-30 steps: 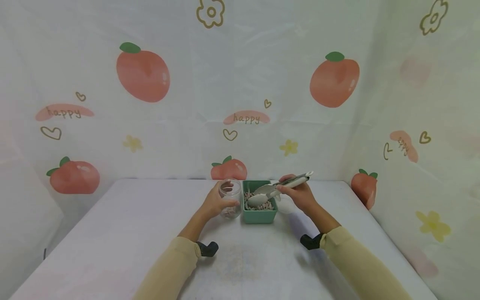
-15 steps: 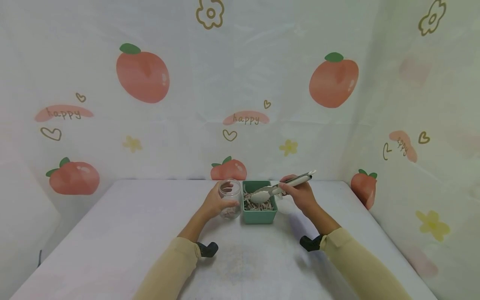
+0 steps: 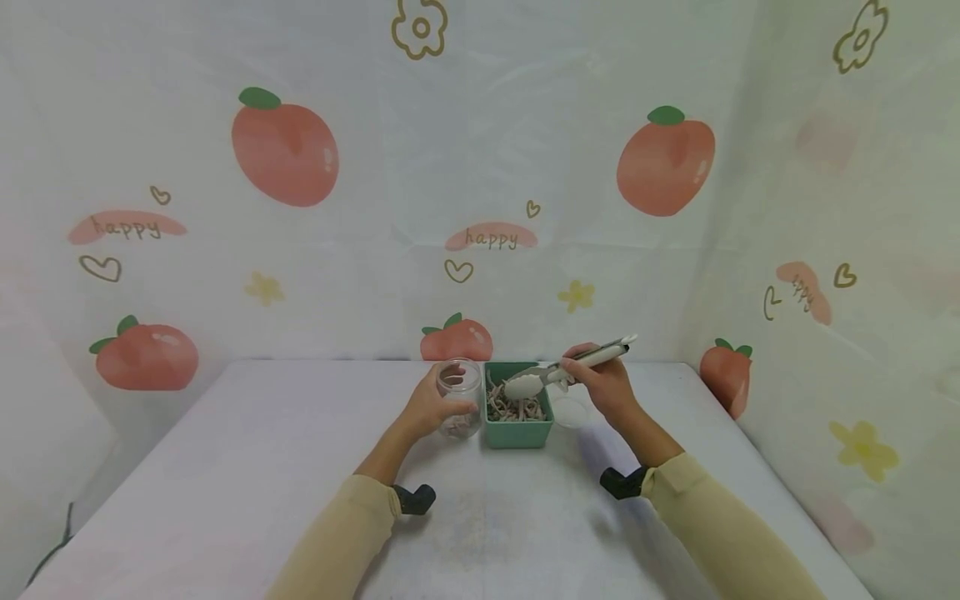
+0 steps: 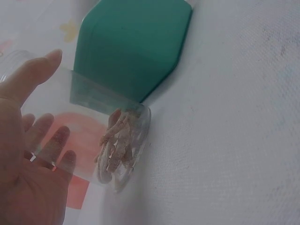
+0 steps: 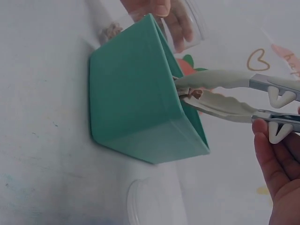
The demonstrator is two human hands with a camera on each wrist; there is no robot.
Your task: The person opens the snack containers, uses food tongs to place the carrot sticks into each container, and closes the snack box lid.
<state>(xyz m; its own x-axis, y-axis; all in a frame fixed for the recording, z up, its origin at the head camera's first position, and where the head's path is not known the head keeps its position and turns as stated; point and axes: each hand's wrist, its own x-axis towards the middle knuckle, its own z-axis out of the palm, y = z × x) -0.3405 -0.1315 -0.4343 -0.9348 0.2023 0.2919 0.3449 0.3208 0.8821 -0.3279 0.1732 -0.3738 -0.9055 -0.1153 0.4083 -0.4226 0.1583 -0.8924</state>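
My left hand (image 3: 433,405) grips a clear jar (image 3: 459,423) standing upright left of the green box (image 3: 517,434). In the left wrist view, pale brown strips (image 4: 119,145) lie at the jar's bottom. My right hand (image 3: 607,387) holds white-tipped tongs (image 3: 524,386), whose heads point down left into the box's opening. Between those heads, in the right wrist view, some brownish strips (image 5: 196,93) show, with the tong ends partly hidden behind the box rim. More strips (image 3: 517,410) fill the lower part of the box.
A clear round lid (image 3: 572,412) lies on the white table (image 3: 480,517) just right of the box. Behind the table hangs a white curtain (image 3: 480,300) printed with fruit. A dark cable (image 3: 56,546) shows at the table's left edge.
The tongs' heads have come closer together and then lifted slightly, the handle end shifting a little up and right. My left hand and the jar stay in place.
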